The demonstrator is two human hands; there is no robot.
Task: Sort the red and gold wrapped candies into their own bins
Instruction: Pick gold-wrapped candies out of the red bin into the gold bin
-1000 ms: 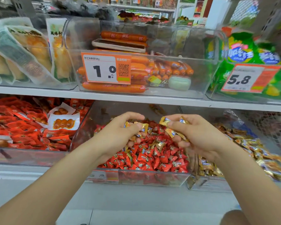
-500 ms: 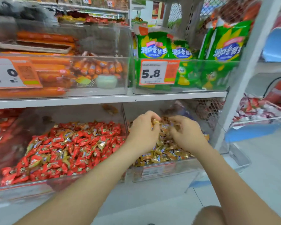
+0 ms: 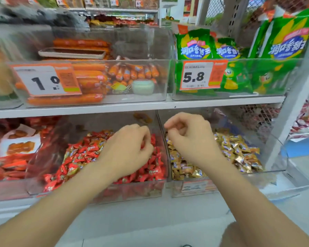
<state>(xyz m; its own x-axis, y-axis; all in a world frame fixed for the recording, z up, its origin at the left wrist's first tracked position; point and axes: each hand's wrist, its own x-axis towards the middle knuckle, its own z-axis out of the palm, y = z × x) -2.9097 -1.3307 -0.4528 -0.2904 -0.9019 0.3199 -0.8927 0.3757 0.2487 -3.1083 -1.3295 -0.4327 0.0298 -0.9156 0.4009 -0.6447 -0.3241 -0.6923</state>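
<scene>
Left hand point(image 3: 127, 148) low in the red bin point(image 3: 132, 191), fingers curled down among red candies point(image 3: 82, 154); grip cannot be told. Right hand point(image 3: 191, 139) above the gold candies point(image 3: 239, 148), fingers curled in, nothing seen in them. Gold bin point(image 3: 177, 190) stands just beside the red bin, under the white shelf point(image 3: 132, 108).

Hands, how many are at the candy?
2: the left hand over the red candy bin, the right hand over the gold candy bin beside it. None seem hidden.
</scene>
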